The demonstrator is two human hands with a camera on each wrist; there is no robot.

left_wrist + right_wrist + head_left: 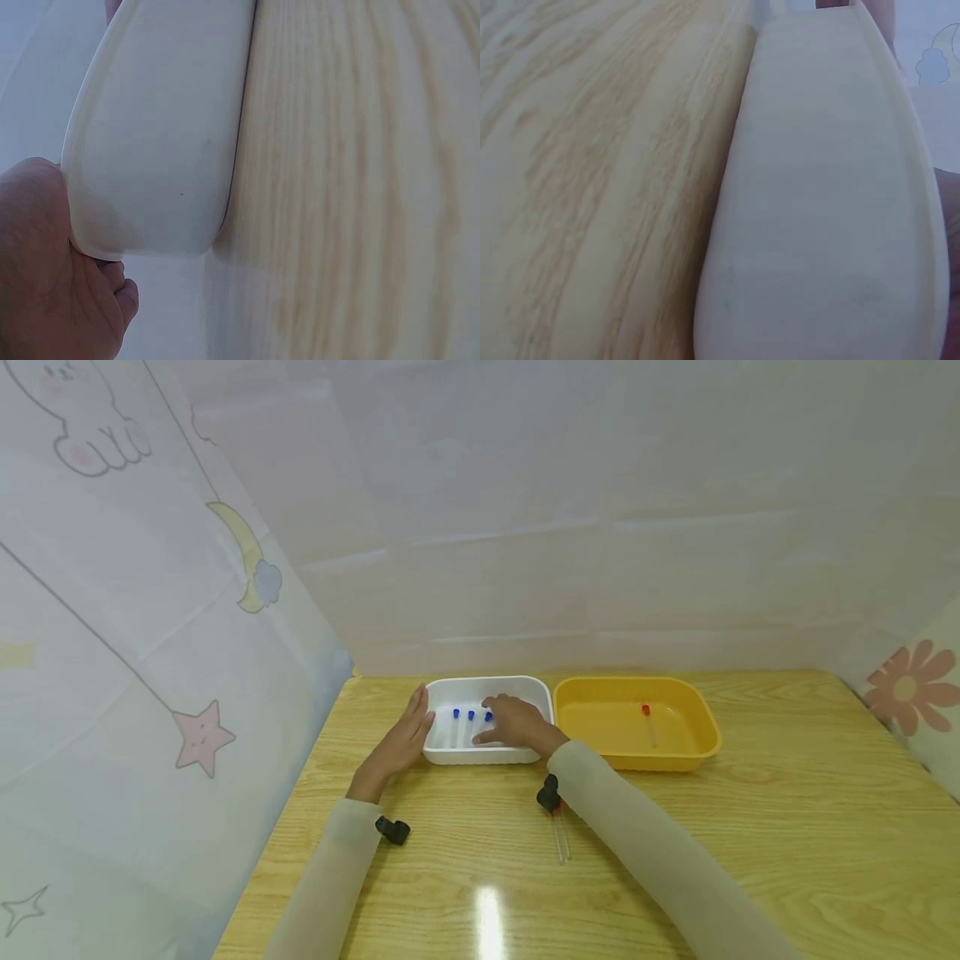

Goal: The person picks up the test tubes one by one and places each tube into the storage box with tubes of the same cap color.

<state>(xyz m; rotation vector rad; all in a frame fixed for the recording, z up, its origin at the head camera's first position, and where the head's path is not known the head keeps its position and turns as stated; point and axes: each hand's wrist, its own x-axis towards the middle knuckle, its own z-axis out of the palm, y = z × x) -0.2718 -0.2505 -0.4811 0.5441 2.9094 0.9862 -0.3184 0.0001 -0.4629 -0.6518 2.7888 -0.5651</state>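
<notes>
Left hand is flat on the outer left end of the white tray. Fingers nearly straight, thumb side against the rim, not clamped on anything. Left wrist view agrees: palm at the tray's end.

Right hand is reaching over the tray's near right rim, down into it. Thumb and fingers apart in a loose C, gap visible from above, with the right blue tube in that gap. Only its cap shows clearly; can't tell if I'm touching it. Right wrist view is mostly the tray's outer wall, so no help there.

Left blue tube and middle blue tube lie alongside in the same tray, caps away from me, roughly parallel, apart from each other.

Yellow tray is just to the right of the white one. One red tube lies in it, cap at the far end.

Two loose tubes lie side by side on the worktop, near my right cuff; the black wrist camera hides their cap ends, bar a bit of red. Printed sheet hangs behind the worktop.
</notes>
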